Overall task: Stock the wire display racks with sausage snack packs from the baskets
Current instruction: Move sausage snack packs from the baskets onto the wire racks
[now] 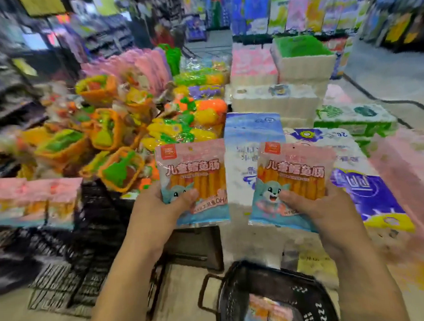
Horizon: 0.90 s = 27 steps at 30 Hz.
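Holding one pack per hand, both raised above the basket. Left hand is gripping the left sausage pack by its lower edge, thumb lying across the front, fingers hidden behind. Right hand is gripping the right sausage pack the same way; this pack is tilting slightly rightward. The packs are hanging side by side, near but apart, printed faces toward the camera.

Below the right forearm, the black basket is sitting on the floor with more packs showing inside. To the left, the wire rack is carrying a row of stocked packs on its upper tier. That area is blurring, so free slots cannot be read. Bagged toys are heaping up behind the rack, and tissue bundles are stacking at right.

Judgement: both packs are heading for the rack.
- Left hand is nearer, so seating its pack first is looking sensible.
- The low-edge grip is leaving the soft film tops free, so a flop on the way in seems likely. Setting the bottom edge down first, then letting go, should prevent it.
- Keeping the faces outward and upright should match the existing row.
- Light thumb pressure should avoid bending the sticks.
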Tool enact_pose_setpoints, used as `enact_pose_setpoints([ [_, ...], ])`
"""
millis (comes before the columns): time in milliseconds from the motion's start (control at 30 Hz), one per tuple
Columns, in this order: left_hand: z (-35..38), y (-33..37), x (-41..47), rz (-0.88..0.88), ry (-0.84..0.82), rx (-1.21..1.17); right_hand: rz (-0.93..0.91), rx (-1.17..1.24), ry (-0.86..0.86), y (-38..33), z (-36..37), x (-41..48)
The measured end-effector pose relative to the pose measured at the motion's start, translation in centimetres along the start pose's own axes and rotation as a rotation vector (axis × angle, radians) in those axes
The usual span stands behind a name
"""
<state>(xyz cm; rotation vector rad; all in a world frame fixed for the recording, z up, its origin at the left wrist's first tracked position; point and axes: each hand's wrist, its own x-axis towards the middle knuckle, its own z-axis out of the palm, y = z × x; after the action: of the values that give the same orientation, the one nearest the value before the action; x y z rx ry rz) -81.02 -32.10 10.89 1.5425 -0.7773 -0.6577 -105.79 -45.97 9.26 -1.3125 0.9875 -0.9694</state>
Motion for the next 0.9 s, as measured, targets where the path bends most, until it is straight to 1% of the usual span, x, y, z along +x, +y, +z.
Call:
enact_pose_setpoints([
  [167, -9.2, -0.6, -4.7, -0.044, 0.226, -0.014, 0.013, -0.056, -0.257, 0.3, 9.2, -1.3],
  [300, -16.8, -1.2, -8.3, -0.058, 0.376, -0.033, 0.014, -0.080, -0.394, 0.1, 16.9, -4.0],
  [467, -27.6, -2.6, -12.7, -0.080, 0.483, -0.081, 0.009, -0.049, -0.490, 0.2, 27.7, -9.6],
  [633, -38.8, -4.4, -17.5, -0.095, 0.604, -0.148, 0.028, -0.027, -0.650, 1.1, 39.2, -16.7],
  [767, -45.9, -5.5, -20.4, -0.128, 0.707, -0.128, 0.075, -0.037, -0.714, 2.0, 46.8, -20.4],
  [900, -51.5, -6.2, -20.9, -0.138, 0.802, -0.117, 0.099, -0.044, -0.739, 2.1, 52.8, -21.4],
])
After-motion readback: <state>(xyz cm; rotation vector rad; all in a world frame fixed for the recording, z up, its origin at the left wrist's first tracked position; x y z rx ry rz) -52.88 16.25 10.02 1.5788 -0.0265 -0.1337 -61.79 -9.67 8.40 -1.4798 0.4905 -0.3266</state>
